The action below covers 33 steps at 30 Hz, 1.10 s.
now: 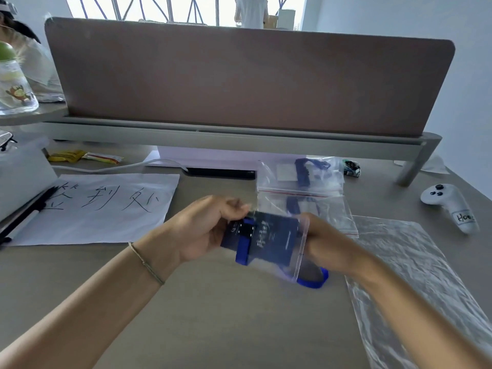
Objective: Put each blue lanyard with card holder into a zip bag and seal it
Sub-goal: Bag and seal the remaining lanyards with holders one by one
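Feeding the dark card holder (269,239) into a clear zip bag (302,251) above the bench (213,315), the left hand (202,230) grips the holder's end, seemingly to push it in; the right hand (323,245) holds the bag, probably keeping its mouth wide, while the blue lanyard (315,282) loops below

Bright daylight floods from the blown-out rear window (170,9); both hands show motion blur, and wide-angle distortion bends the edges.
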Available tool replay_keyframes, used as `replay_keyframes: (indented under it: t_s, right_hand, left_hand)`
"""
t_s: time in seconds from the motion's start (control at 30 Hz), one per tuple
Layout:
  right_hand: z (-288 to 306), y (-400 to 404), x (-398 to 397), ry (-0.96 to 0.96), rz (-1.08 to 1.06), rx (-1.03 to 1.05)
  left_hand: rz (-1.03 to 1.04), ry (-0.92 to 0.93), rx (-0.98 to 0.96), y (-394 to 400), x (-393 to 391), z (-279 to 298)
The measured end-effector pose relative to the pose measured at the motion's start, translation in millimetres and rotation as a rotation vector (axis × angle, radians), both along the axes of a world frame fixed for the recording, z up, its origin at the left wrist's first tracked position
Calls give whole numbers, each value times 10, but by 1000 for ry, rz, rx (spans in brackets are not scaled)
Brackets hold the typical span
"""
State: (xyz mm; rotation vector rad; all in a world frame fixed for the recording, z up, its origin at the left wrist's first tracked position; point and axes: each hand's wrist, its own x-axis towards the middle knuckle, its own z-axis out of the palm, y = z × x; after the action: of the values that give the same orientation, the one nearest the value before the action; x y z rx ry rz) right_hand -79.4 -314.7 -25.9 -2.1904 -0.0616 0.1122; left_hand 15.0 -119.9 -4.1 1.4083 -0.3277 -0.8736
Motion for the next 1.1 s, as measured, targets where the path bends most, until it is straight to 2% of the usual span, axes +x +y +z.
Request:
replay_keyframes:
  t_s: [0.13, 0.23, 0.37, 0.53, 0.73, 0.8, 0.9, 1.1]
  right_hand:
    - [72, -70, -9, 4, 67, -18]
    - [111, -82, -15, -2, 45, 8]
    - [187, -47, -31, -69, -27, 50]
    - [290, 67, -68, -116, -56, 111]
    - [276, 218, -104, -109, -15, 273]
    - [240, 281, -106, -85, 29, 308]
    - [164, 353, -97, -53, 75, 299]
    - [12, 415, -83, 50, 85, 224]
  left_hand:
    - [-286, -128, 192, 38, -56, 23]
    - [-333, -357, 398, 14, -108, 43]
    - [-162, -801, 579, -19, -150, 30]
    - [175, -989, 532, -31, -119, 12]
    - [470, -914, 291, -78, -15, -67]
    - [538, -807, 189, -64, 54, -121]
    - [611, -543, -11, -13, 176, -179]
    - [677, -263, -158, -12, 177, -163]
